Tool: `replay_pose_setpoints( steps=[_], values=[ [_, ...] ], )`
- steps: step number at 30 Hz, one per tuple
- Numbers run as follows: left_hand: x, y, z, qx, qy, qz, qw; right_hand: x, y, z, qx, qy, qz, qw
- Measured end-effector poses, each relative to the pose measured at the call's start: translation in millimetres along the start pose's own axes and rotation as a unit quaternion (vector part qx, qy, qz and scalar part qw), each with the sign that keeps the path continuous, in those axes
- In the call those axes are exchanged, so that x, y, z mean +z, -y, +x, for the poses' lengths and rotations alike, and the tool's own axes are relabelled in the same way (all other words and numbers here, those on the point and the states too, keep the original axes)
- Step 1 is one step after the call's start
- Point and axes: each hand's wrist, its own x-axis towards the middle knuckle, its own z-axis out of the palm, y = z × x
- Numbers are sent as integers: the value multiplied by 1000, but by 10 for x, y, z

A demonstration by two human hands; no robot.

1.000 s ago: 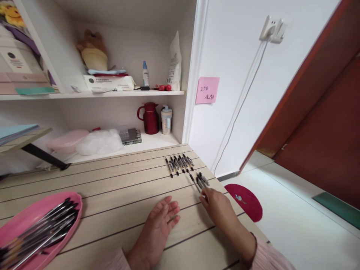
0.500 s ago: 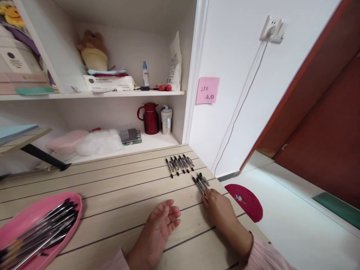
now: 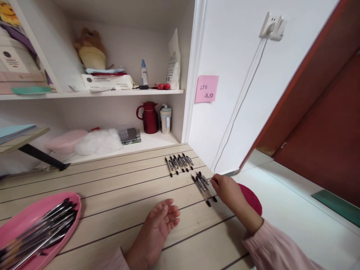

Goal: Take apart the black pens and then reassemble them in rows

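My right hand (image 3: 227,191) is closed, fingers curled, at the right edge of the table. Just left of its fingertips lies a small group of black-and-clear pens (image 3: 200,187), side by side and slanted. What its fingers pinch, if anything, is hidden. My left hand (image 3: 157,228) rests on the table, palm turned inward, fingers loosely apart with nothing in them. Farther back, a row of several similar pens (image 3: 179,163) lies side by side. At the lower left stands a pink oval tray (image 3: 76,225) with many more pens (image 3: 53,227) heaped in it.
A white shelf unit (image 3: 126,93) backs the table, bearing a dark red jug (image 3: 150,118), a pale cup (image 3: 165,120) and a cloudy plastic bag (image 3: 97,142). A pink note (image 3: 206,89) sticks to the wall. A round red seat (image 3: 251,198) is beyond the table's right edge.
My right hand has moved right and slightly up, off the near pens, whose lower ends now show. My left hand has stayed in place.
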Motion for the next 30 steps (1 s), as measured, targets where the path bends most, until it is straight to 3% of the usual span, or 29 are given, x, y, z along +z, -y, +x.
replay_pose_setpoints(
  steps=[7,30],
  values=[
    [-10,-7,15,1,1,-5,1000,140,-178,353,28,50,98,994],
    [18,-26,16,-7,2,1,1000,261,-136,225,41,47,58,996]
  ],
)
